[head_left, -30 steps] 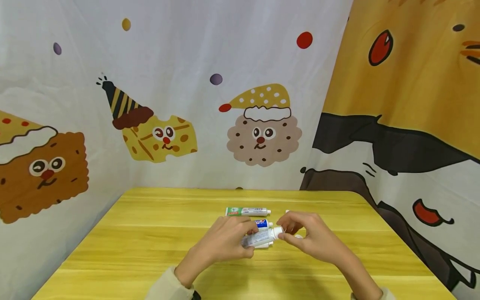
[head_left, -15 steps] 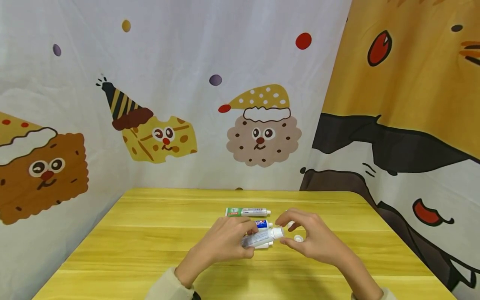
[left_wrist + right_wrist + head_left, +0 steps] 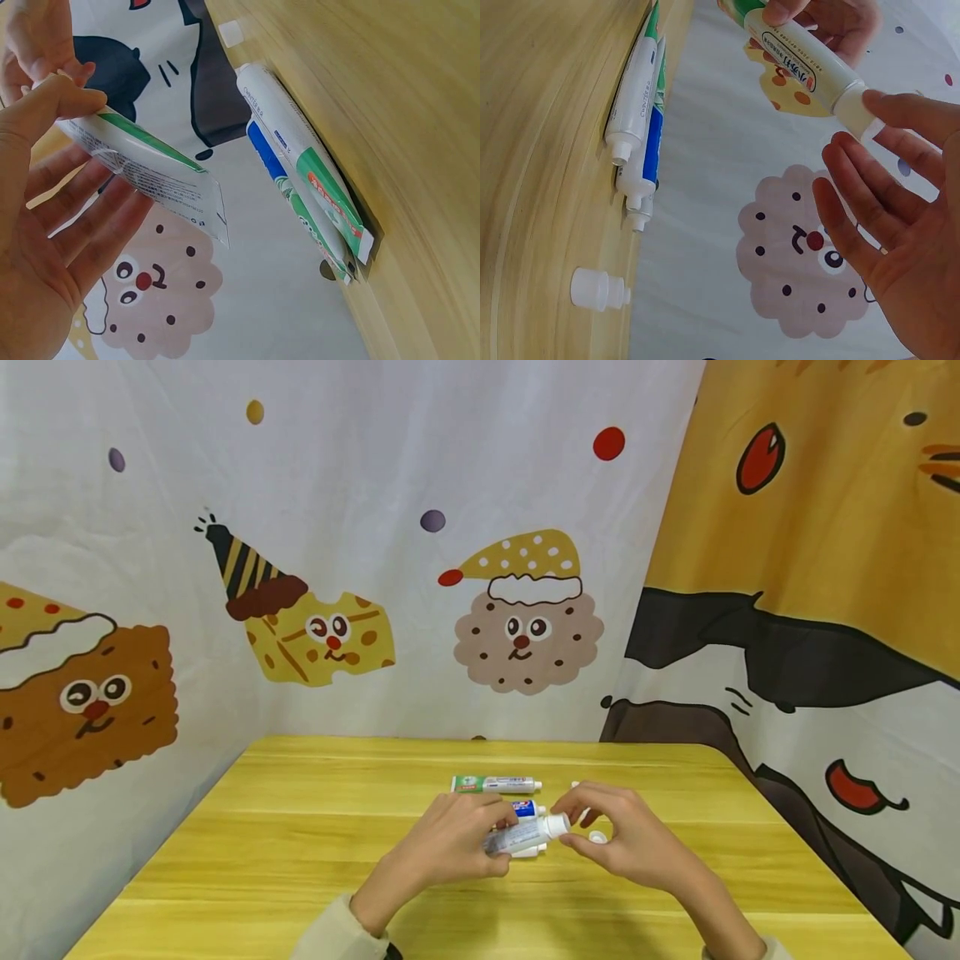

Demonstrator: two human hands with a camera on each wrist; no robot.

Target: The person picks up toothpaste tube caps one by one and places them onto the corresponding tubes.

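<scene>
My left hand (image 3: 457, 839) holds a white toothpaste tube (image 3: 142, 154) with a green stripe, pinched between thumb and fingers above the table. The tube points toward my right hand, its wide white cap (image 3: 855, 112) on the end. My right hand (image 3: 633, 839) has thumb and index finger at that cap, the thumb pressed against its side; its other fingers (image 3: 862, 180) are spread below. On the table lie three more toothpaste tubes: a green and white one (image 3: 495, 784), a blue and white one (image 3: 525, 808), and a white one (image 3: 528, 852) partly hidden by the held tube.
Loose white caps stand right of the tubes, one (image 3: 597, 837) near my right hand and another (image 3: 575, 783) farther back. In the right wrist view the caps (image 3: 590, 289) line up along the wooden table (image 3: 540, 187). A printed cloth (image 3: 420, 710) hangs behind.
The right fingers moved slightly off the cap half a second ago and are back against it now. The left hand and tube have barely moved.
</scene>
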